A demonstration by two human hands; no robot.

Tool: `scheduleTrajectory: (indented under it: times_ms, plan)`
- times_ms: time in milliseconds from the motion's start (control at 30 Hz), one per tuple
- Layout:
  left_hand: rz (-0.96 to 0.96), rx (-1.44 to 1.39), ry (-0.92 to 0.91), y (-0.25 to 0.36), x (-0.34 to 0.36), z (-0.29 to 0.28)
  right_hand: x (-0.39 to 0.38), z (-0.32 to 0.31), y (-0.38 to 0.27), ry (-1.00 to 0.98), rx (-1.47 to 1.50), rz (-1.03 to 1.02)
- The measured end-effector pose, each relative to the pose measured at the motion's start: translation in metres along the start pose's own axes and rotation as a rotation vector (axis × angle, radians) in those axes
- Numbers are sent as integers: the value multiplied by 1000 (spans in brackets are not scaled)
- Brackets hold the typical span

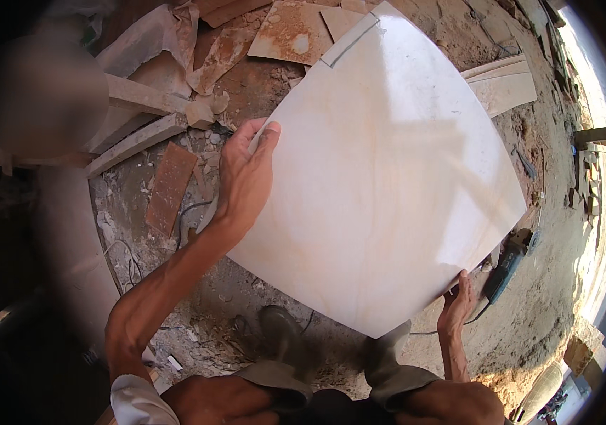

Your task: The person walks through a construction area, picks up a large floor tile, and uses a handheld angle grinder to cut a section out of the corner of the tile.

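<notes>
Firmly, the left hand [245, 173] curls around the white tile's [381, 177] edge; right hand [456, 306] grips its lower edge.

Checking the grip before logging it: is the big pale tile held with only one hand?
No: the left hand grips the tile's left edge and the right hand its lower edge.

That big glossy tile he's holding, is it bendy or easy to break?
The tile looks rigid: held only at two edges by the left hand and right hand, it stays flat. Its glossy face probably makes it slippery. Broken pieces on the ground suggest it would crack if dropped.
</notes>
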State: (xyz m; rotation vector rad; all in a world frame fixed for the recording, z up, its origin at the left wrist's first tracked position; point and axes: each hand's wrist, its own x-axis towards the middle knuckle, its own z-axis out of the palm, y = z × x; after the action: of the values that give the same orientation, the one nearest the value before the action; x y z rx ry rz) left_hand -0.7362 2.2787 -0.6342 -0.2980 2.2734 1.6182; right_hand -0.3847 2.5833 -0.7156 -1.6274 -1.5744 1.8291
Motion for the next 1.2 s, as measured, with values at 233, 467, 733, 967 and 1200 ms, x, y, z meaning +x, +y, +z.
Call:
scheduleTrajectory:
  times_ms: [233, 467, 733, 967, 1200]
  plan:
    - [83, 238, -13, 31, 4, 23, -56, -28, 56, -165, 116, 305]
    - [143, 118, -127, 48, -53, 22, -66, -66, 74, -238, 157, 397]
    - [286, 177, -63, 71, -96, 9, -80, -62, 76, -312, 146, 432]
    - [343, 159, -72, 51, -38, 33, -84, -64, 76, -421, 125, 416]
    - [320, 256, -53, -14, 39, 59, -83, -56, 76, -512, 144, 447]
